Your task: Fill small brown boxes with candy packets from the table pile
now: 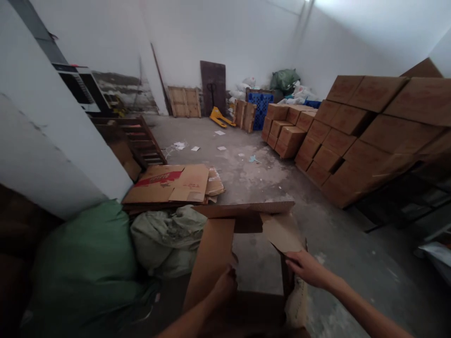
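In front of me is an open brown cardboard box [212, 256], and grey floor shows through its middle. Its far wall stands up with a ragged corrugated edge [273, 206]. My left hand [224, 284] is closed, thumb and fingers pinched at the inner edge of the box's left side. On the other side my right hand [308, 266] grips the box at its right edge, beside a torn-looking, lighter flap [283, 233]. The fingertips of both hands are partly hidden by the cardboard and the dim light.
At left, a full green sack [84, 263] and a crumpled pale-green sack [169, 237] lie before flattened cardboard [190, 180]. Stacked cartons [373, 126] line the right. Farther back are a yellow pallet jack [220, 116], a blue plastic pallet [260, 110] and scattered papers [195, 148].
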The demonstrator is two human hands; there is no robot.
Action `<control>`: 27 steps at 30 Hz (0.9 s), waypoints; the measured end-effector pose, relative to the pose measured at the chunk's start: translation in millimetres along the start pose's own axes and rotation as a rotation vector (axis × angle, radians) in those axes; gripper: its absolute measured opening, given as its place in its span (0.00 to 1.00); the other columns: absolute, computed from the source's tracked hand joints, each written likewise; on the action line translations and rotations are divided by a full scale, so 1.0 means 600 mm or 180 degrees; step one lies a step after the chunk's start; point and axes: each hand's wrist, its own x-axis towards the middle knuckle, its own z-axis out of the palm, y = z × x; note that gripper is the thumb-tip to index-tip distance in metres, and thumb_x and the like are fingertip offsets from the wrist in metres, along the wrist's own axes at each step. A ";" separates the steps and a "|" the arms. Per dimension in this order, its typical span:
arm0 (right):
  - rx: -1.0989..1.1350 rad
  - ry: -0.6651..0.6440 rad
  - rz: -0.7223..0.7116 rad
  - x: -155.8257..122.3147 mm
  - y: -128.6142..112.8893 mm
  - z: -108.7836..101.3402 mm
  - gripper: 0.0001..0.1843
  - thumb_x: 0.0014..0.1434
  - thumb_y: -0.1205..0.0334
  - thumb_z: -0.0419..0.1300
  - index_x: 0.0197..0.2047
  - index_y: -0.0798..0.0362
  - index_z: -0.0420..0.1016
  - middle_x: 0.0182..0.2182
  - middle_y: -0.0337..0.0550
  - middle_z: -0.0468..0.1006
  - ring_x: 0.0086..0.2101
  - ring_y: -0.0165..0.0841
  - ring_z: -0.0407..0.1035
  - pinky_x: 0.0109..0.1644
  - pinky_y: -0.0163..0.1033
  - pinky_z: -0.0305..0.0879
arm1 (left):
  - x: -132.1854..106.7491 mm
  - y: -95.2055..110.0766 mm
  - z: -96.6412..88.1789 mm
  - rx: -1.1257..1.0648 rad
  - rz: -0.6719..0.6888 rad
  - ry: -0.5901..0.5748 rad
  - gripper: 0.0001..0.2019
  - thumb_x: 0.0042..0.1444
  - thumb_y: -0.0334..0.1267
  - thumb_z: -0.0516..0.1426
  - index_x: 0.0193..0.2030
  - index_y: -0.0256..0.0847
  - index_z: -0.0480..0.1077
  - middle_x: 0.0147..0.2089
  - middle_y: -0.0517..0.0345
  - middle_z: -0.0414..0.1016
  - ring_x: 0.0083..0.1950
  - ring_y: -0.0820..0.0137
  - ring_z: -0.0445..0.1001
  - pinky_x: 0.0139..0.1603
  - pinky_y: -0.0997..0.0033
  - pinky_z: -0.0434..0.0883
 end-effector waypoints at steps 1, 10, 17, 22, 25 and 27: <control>0.0042 0.0009 0.0040 0.000 0.018 0.005 0.14 0.65 0.63 0.47 0.27 0.50 0.66 0.28 0.45 0.77 0.31 0.37 0.68 0.36 0.42 0.52 | 0.011 -0.010 -0.007 0.0114 -0.0028 -0.0020 0.04 0.51 0.29 0.63 0.28 0.40 0.78 0.33 0.48 0.83 0.46 0.55 0.80 0.60 0.46 0.68; 0.0725 0.0140 -0.0001 -0.011 0.084 0.056 0.16 0.65 0.59 0.45 0.27 0.51 0.63 0.29 0.43 0.77 0.33 0.37 0.69 0.37 0.40 0.56 | -0.016 -0.081 -0.093 0.0906 -0.0463 0.1208 0.33 0.54 0.17 0.46 0.65 0.37 0.67 0.75 0.40 0.58 0.77 0.54 0.52 0.74 0.48 0.58; 0.0661 0.0380 0.0202 0.025 0.100 0.042 0.14 0.62 0.60 0.46 0.27 0.52 0.65 0.30 0.44 0.76 0.34 0.36 0.69 0.38 0.39 0.56 | 0.014 0.023 -0.130 0.0331 -0.0899 0.0886 0.16 0.57 0.29 0.57 0.52 0.36 0.77 0.70 0.40 0.68 0.74 0.50 0.59 0.73 0.45 0.59; 0.0659 0.0588 0.0481 0.049 0.121 0.032 0.15 0.61 0.60 0.45 0.26 0.51 0.65 0.29 0.45 0.77 0.34 0.36 0.68 0.39 0.39 0.57 | 0.010 0.138 -0.096 -0.0821 -0.0188 -0.0254 0.22 0.58 0.60 0.58 0.34 0.44 0.80 0.33 0.55 0.84 0.38 0.62 0.81 0.43 0.66 0.73; 0.0867 0.0769 0.0544 0.054 0.138 0.025 0.15 0.60 0.57 0.45 0.24 0.50 0.62 0.27 0.44 0.74 0.32 0.36 0.67 0.38 0.39 0.56 | 0.000 0.145 -0.068 -0.0600 -0.0315 0.0839 0.27 0.58 0.64 0.55 0.26 0.41 0.76 0.27 0.54 0.80 0.33 0.64 0.78 0.37 0.67 0.68; 0.0977 0.0863 0.0594 0.058 0.146 0.020 0.16 0.59 0.54 0.44 0.23 0.50 0.60 0.24 0.41 0.70 0.30 0.35 0.65 0.36 0.39 0.55 | 0.004 0.135 -0.065 -0.0693 -0.0239 0.1790 0.25 0.65 0.57 0.51 0.26 0.42 0.73 0.25 0.57 0.78 0.30 0.68 0.75 0.34 0.70 0.66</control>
